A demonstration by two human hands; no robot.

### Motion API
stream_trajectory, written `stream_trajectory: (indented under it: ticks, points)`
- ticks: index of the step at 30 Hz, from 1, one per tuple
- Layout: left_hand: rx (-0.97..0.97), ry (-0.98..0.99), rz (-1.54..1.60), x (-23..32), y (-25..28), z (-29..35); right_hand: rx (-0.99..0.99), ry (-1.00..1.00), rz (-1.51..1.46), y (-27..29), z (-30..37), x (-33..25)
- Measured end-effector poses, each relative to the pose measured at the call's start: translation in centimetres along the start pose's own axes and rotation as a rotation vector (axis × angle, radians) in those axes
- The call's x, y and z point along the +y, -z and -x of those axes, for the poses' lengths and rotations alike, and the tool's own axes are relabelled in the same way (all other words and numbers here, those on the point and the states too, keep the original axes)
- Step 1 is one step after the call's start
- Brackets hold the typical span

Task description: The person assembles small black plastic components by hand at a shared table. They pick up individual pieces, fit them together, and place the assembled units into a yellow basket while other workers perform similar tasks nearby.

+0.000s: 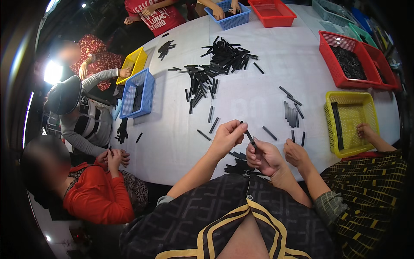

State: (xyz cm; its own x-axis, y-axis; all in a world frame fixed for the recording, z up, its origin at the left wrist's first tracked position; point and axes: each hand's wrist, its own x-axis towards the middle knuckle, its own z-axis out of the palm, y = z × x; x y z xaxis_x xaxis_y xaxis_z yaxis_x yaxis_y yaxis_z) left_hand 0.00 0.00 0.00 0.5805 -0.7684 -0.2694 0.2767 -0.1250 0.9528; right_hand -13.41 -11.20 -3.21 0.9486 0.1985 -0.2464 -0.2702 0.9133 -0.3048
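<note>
Hiding in my right hand (267, 159): the lower end of the black stick (249, 135); curled fingers and thumb cover it, so I cannot make out where it stops.
Left fingertip pads: mostly turned from view; the back of my left hand (228, 138) shows, and how hard I press I cannot tell.
Near heap (237, 168): more black sticks close to my body, partly covered by my right hand, too overlapped to count.
Top edge: cuts off a red basket (276, 21) and a person in a red shirt (161, 19).
Left side: two co-workers' heads are blurred.
Black stick: slants down from my left fingertips to my right thumb, its middle bare between the two hands, above the white table (172, 140).
Left grip: thumb and forefinger pinch the upper end, the other fingers folded in.
Right grip: fingers wrap the lower part, thumb laid against it.
Loose stick (269, 133): flat on the table just beyond my right hand.
Large pile (226, 56): black sticks strewn farther off, well apart from both hands.
Neighbour's hand (295, 153): right of mine, just beside two sticks; whether it touches them is unclear.
Yellow basket (355, 116): beyond that hand, a long dark strip inside.
</note>
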Motion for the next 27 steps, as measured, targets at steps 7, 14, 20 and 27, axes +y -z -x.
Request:
stream_trajectory:
  ticks: [7,14,20,27]
  points:
    - [0.093,-0.041,-0.095,-4.0,-1.8,-0.2,0.384,0.189,0.474,0.8,-0.5,1.2]
    - [0.316,0.089,-0.188,-8.2,3.6,-1.8,0.512,0.175,0.547,4.9,-0.8,1.3]
    - [0.639,0.223,-1.144,-8.8,10.3,-2.8,0.653,0.274,0.376,7.0,-3.1,-1.0]
    - [0.581,0.228,-1.201,-11.7,11.5,-3.1,0.699,0.33,-0.196,10.5,-6.2,-3.6]
